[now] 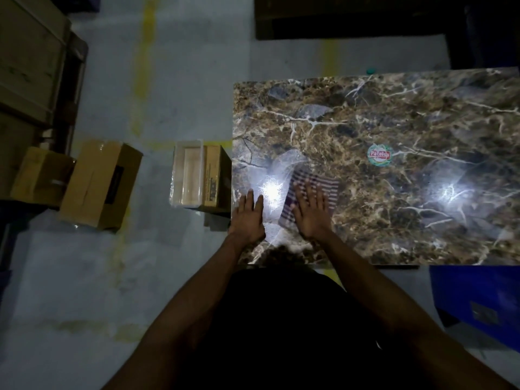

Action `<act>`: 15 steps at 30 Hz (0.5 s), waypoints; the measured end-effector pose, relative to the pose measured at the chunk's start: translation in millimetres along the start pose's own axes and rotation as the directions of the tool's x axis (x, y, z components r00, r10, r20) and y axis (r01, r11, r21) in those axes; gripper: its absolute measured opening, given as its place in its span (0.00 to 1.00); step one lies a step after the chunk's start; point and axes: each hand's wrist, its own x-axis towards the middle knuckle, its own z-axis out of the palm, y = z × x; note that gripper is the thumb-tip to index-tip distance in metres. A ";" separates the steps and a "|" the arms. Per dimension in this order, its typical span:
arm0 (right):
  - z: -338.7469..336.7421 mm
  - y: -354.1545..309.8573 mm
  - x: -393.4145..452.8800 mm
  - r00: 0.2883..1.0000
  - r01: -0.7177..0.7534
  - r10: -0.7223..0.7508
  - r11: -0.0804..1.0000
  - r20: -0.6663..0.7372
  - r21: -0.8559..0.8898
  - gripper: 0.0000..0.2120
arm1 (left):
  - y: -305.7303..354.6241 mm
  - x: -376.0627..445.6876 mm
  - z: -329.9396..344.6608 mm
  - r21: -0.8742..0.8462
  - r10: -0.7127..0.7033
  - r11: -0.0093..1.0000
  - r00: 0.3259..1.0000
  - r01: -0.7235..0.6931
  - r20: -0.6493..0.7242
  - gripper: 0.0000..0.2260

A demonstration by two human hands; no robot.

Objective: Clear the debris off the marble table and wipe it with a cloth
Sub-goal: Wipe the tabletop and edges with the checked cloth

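Pressing my flat right hand (pixel 311 213) on the striped cloth (pixel 315 190); left hand (pixel 247 218) spread flat on the marble desk (pixel 394 122), cardboard boxes (pixel 101 184) on the floor (pixel 183 80).

The marble table (pixel 394 122) runs off the right edge; cloth (pixel 323 190) blurred.

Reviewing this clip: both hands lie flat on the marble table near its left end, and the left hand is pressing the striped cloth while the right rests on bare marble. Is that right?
Not quite: the hands are swapped. In the head view the right hand presses flat on the striped cloth, while the left hand rests on bare marble. Both do lie flat near the left end of the marble table.
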 end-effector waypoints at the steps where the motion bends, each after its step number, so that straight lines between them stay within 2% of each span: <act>1: 4.2 1.9 -12.7 0.996 0.080 -0.080 0.997 0.030 -0.014 0.30 | 0.1 0.3 0.1 0.004 -0.002 1.000 1.000 0.002 0.002 0.42; 3: 5.6 18.7 -38.4 0.979 0.187 -0.183 0.982 0.093 -0.033 0.30 | -1.5 1.4 0.9 -0.018 0.007 1.000 1.000 -0.007 0.008 0.42; 5: -2.0 42.6 -52.9 0.974 0.194 -0.185 0.980 0.132 -0.055 0.29 | -2.8 -0.1 3.8 -0.024 0.008 1.000 1.000 -0.008 -0.008 0.42; 7: -11.6 58.8 -48.3 0.990 0.102 -0.097 0.994 0.106 -0.039 0.29 | 0.7 -3.0 5.2 -0.025 -0.015 1.000 1.000 0.015 -0.005 0.43; 10: -15.6 53.1 -21.8 0.998 -0.065 0.065 0.998 -0.004 0.004 0.29 | 10.2 -3.4 5.2 -0.013 -0.041 0.999 0.999 0.041 0.017 0.45; 12: -9.1 35.8 -9.4 0.993 -0.101 0.102 0.995 -0.051 0.016 0.29 | 13.8 -3.7 5.6 -0.015 -0.053 0.998 0.998 0.053 0.032 0.46; 13: -6.4 28.1 -9.0 0.997 -0.069 0.070 0.997 -0.044 0.034 0.29 | 13.7 -3.9 5.9 -0.023 -0.061 0.998 0.997 0.062 0.038 0.46; 15: 2.9 25.3 -28.2 0.996 0.092 -0.092 0.996 0.006 0.018 0.29 | 14.3 -4.0 7.9 -0.025 -0.058 0.998 0.998 0.059 0.027 0.44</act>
